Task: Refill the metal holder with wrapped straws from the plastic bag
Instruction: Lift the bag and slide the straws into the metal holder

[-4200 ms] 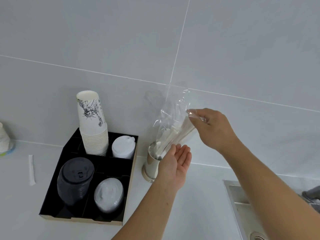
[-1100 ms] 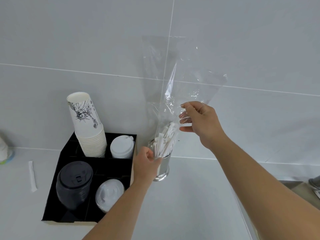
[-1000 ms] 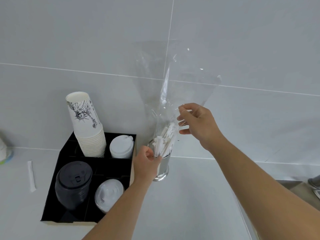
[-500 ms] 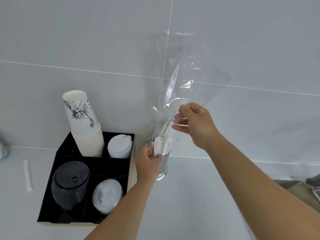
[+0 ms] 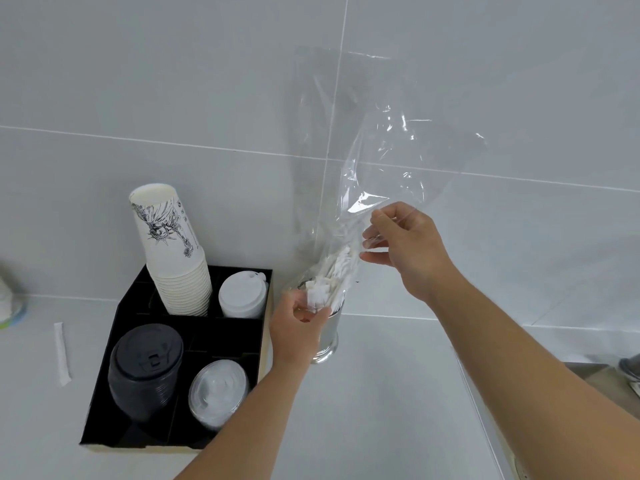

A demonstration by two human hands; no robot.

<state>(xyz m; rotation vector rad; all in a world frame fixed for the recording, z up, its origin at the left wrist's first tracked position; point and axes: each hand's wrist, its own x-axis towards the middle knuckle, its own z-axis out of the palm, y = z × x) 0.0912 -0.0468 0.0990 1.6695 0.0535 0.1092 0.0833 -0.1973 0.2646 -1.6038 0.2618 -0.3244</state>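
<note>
The shiny metal holder stands on the white counter by the wall, just right of the black organiser. Several white wrapped straws stick up out of it, still inside the mouth of a clear plastic bag that rises upside down above the holder. My left hand is closed around the straws and the bag's lower end at the holder's rim. My right hand pinches the bag's film higher up, to the right of the straws.
A black divided organiser holds a stack of paper cups, white lids, black lids and clear lids. One loose wrapped straw lies on the counter at left. A sink edge shows at right.
My left hand went from open beside the holder to gripping the straws at its rim. The bag has been drawn upward off the straws, and the straws sit lower in the holder.
</note>
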